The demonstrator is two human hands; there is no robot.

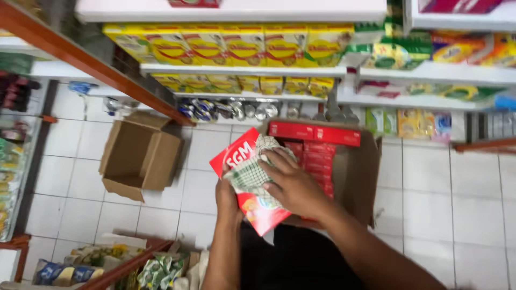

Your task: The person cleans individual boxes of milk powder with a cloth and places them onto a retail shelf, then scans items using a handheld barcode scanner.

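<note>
A flat red box (240, 156) is tilted in front of me, above a shop floor. My left hand (227, 200) grips its lower left edge from underneath. My right hand (291, 184) presses a green-and-white checked cloth (251, 172) flat against the face of the red box. Just behind it stands an open cardboard carton (365, 172) packed with several more red boxes (314, 133), upright in rows.
An empty open cardboard box (138, 156) lies on the white tiled floor at left. Shelves ahead hold yellow boxes (242, 45), cans (236, 110) and green packets. A wooden rail (80, 59) crosses upper left. Bagged goods (161, 268) sit at bottom left.
</note>
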